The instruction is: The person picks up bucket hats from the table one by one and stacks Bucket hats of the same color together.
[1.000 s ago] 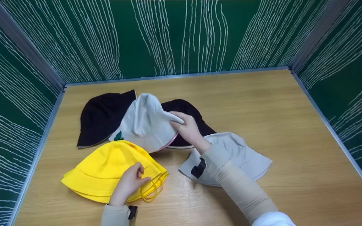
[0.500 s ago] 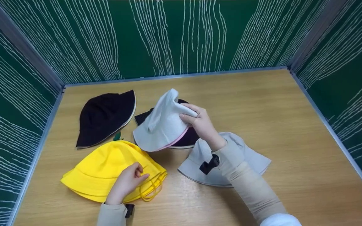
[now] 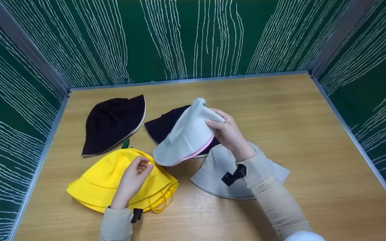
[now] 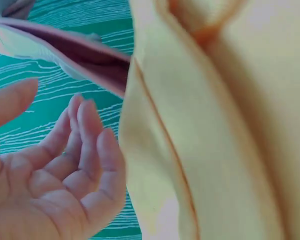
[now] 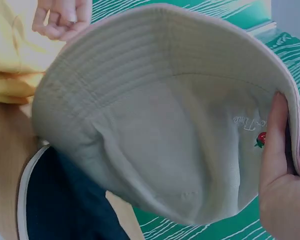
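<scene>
My right hand (image 3: 230,135) pinches the brim of a white bucket hat (image 3: 189,134) with pink edging, thumb on one side and fingers on the other. The hat hangs tilted above a dark bucket hat (image 3: 163,123), hiding part of it. In the right wrist view, small lettering and a red strawberry (image 5: 261,139) show on the white cloth near the thumb. My left hand (image 3: 132,179) hovers over a yellow bucket hat (image 3: 95,180), its fingers loosely bent and holding nothing. The left wrist view has this hand (image 4: 65,190) beside the yellow brim (image 4: 190,125).
Another dark hat (image 3: 112,124) lies at the back left of the wooden table (image 3: 280,110). A light grey hat (image 3: 214,170) sits under my right forearm. A small green leaf (image 3: 125,144) pokes up behind the yellow hat's crown. Green walls (image 3: 213,40) enclose the table on three sides.
My right hand has drawn the white hat rightward, away from the left dark hat, uncovering more of the middle dark one. My left hand has risen slightly over the yellow hat.
</scene>
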`<state>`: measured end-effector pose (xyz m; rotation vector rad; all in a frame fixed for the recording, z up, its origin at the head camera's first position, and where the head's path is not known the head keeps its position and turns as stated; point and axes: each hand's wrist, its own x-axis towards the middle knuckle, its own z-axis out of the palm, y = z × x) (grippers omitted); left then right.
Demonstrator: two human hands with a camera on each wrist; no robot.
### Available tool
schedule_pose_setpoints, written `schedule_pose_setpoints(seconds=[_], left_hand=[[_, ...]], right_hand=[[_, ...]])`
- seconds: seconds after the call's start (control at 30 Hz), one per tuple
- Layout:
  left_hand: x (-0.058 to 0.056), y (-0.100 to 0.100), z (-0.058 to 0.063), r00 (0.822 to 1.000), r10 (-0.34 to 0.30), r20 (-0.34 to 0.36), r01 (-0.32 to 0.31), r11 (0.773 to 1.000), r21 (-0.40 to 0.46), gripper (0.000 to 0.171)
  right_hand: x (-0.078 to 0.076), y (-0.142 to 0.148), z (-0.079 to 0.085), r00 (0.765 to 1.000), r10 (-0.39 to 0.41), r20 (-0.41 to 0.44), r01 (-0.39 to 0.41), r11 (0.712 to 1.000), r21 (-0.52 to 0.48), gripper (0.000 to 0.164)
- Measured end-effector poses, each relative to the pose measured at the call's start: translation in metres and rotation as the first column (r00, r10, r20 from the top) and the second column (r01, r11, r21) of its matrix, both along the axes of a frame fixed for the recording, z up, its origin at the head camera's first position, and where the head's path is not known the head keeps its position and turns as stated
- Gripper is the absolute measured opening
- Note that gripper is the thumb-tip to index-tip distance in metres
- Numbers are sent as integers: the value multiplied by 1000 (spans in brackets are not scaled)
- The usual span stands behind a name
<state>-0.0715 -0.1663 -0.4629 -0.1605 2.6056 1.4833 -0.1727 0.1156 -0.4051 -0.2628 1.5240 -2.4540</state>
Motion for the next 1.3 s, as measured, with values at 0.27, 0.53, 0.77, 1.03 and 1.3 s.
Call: schedule_pose_setpoints(seconds=[0.27,0.53,0.77,1.03,1.3], left_hand=[[-27,13,3,991,-76,108,58,985,162,49],[-40,30,-2,961,-179,210,139,971,195,58],[-40,41,-9,949,-261,179,211,943,257,57],[-37,45,-13,963,-248,106,206,929,308,47],[-33,47,-11,995,-47,86,18,950,311,39]], right_hand=[[8,15,12,993,110,-44,-111,993,-38,40],[19,24,20,973,204,-112,-215,972,-92,37],[25,36,23,956,250,-157,-273,950,-151,33],[27,59,11,963,225,-152,-251,950,-184,28],[27,92,-18,964,238,-121,-260,942,-214,43]])
